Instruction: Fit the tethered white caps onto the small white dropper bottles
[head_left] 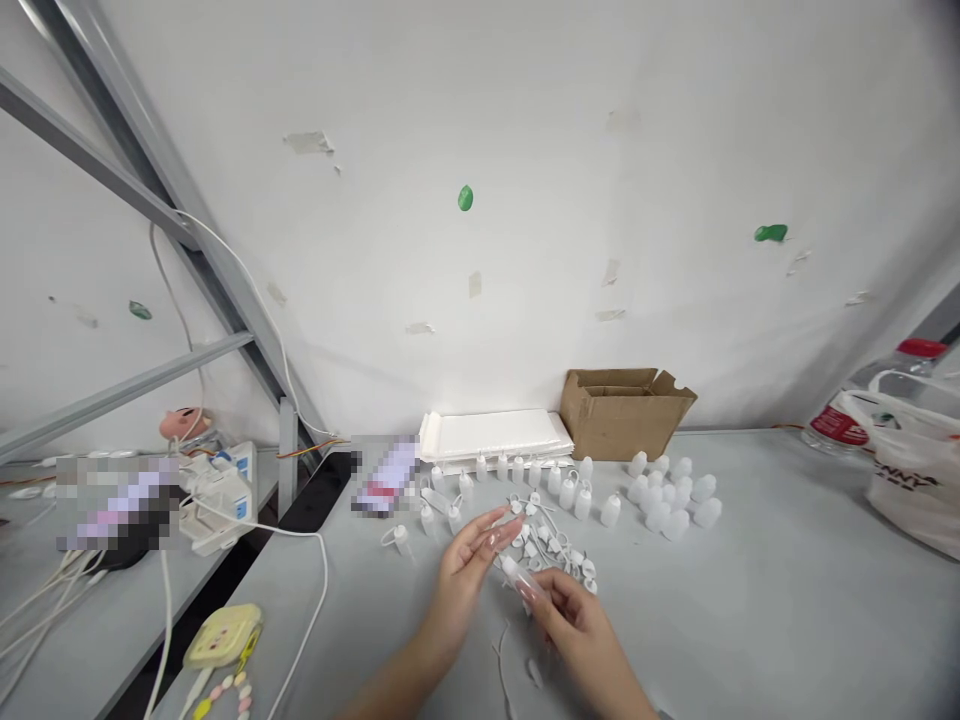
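Observation:
My right hand (pixel 574 615) grips a small translucent plastic bottle (pixel 519 575), tilted with its neck toward the upper left. Just left of that neck is my left hand (pixel 476 550), thumb and fingers closed together; whatever they pinch is too small to name. Beyond both hands lies a loose pile of white caps with thin straps (pixel 551 545). Several capped bottles (pixel 583 500) stand behind the pile, in front of the white packs. To the right is a group of bottles without straps (pixel 667 495).
A cardboard box (pixel 626 420) and flat white packs (pixel 495 437) stand against the wall. At left are a power strip (pixel 221 500), cables and a yellow case (pixel 223 637). A plastic bag (pixel 911 485) and a large bottle (pixel 832 425) sit at right.

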